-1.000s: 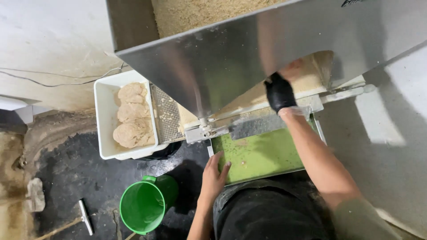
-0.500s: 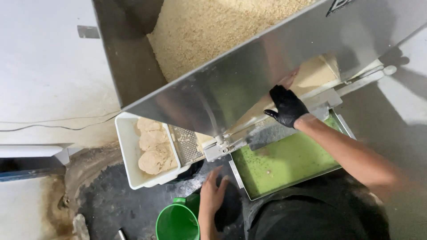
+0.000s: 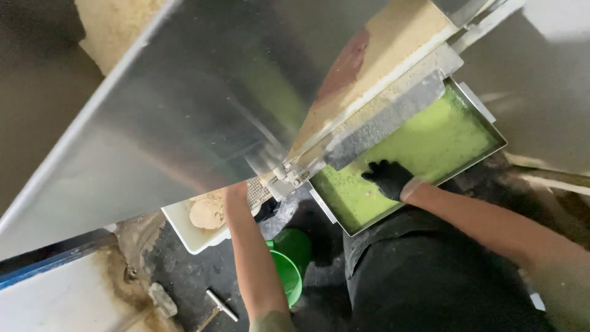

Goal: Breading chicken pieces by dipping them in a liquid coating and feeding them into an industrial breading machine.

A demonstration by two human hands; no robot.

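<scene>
Where hopper [image 3: 203,110] overhangs, stained floor [image 3: 184,276].

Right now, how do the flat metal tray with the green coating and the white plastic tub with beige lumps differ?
The flat metal tray is shallow, steel-rimmed and spread with a smooth green layer; the white plastic tub is deeper and holds rounded beige lumps. The black-gloved right hand rests in the tray; the bare left forearm reaches up beside the tub. Both sit partly under the steel hopper.

Shallow steel tray [image 3: 485,123] of green paste, tilted, under hopper chute [image 3: 381,117]
</scene>
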